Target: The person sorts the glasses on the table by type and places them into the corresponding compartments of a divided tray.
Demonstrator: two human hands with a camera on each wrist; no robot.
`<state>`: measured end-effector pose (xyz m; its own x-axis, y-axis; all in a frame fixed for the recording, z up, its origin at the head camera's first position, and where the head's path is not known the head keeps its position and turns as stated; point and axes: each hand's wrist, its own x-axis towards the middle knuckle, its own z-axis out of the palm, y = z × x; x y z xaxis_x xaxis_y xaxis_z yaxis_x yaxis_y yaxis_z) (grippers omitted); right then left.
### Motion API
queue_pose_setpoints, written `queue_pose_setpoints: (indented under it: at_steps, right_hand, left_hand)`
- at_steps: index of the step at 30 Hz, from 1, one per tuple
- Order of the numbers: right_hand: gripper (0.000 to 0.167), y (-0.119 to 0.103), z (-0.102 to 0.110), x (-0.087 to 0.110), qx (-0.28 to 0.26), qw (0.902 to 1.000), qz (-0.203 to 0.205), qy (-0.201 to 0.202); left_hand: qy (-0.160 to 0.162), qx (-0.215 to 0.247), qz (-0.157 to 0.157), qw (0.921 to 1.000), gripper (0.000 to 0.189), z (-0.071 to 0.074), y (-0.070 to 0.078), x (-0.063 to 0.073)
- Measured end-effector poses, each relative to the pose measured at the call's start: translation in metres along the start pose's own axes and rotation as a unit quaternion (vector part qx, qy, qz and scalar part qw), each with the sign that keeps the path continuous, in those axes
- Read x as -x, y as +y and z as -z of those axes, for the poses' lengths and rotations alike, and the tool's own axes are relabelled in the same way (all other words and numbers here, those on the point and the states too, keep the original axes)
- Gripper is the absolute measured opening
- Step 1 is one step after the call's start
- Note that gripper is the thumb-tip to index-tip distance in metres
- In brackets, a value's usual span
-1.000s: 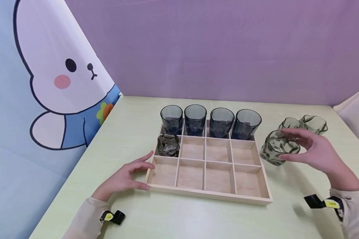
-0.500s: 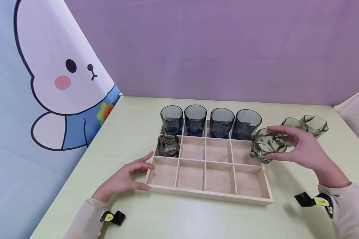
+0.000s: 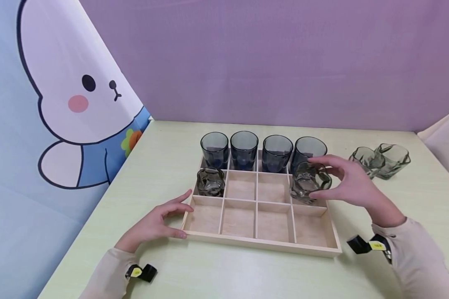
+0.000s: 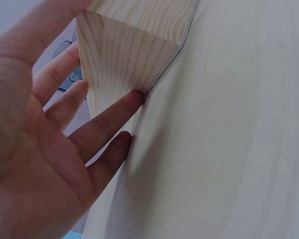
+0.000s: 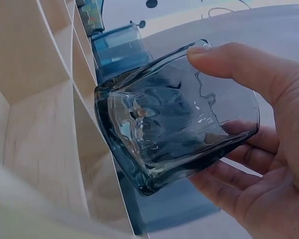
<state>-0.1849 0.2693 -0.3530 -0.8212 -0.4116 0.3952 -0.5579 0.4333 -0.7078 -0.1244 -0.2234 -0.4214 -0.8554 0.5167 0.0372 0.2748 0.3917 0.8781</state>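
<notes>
Low faceted glass (image 3: 307,182) is clasped in my right grip (image 3: 348,183): in the head view my thumb lies on its near side and my fingers on its far side, close to the rim. It is at the rightmost compartment of the middle row in the wooden tray (image 3: 262,244), in front of the right end of a row of 4 tall blue-grey tumblers (image 3: 244,150); I cannot tell whether its base touches the tray floor. Those 4 stand in the back row, 1 to a compartment. A darker low tumbler (image 3: 210,181) occupies the leftmost compartment of the middle row. Beyond the tray's right side, 2 greenish glasses (image 3: 394,162) stand close together on the pale desk (image 3: 194,268). My left grip (image 3: 155,224) is released, fingers spread, touching the tray near its front left corner. Purple cloth (image 3: 265,62) hangs behind.

From the left wrist, my straight fingers rest against the tray's wooden outer wall, and 2 fingertips reach down near the desk surface.

From the right wrist, I have the faceted glass between thumb and fingers, its rim toward my palm and its thick base toward the tray's dividers.
</notes>
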Motion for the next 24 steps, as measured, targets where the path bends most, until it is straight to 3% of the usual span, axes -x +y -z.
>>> queue_pose_setpoints:
  at_steps: [24]
  right_hand:
    - [0.074,-0.027,-0.056,-0.032,-0.045,0.9975,-0.038,-0.038]
  left_hand:
    - [0.000,0.001,-0.015,0.9999,0.057,0.000,-0.002,-0.001]
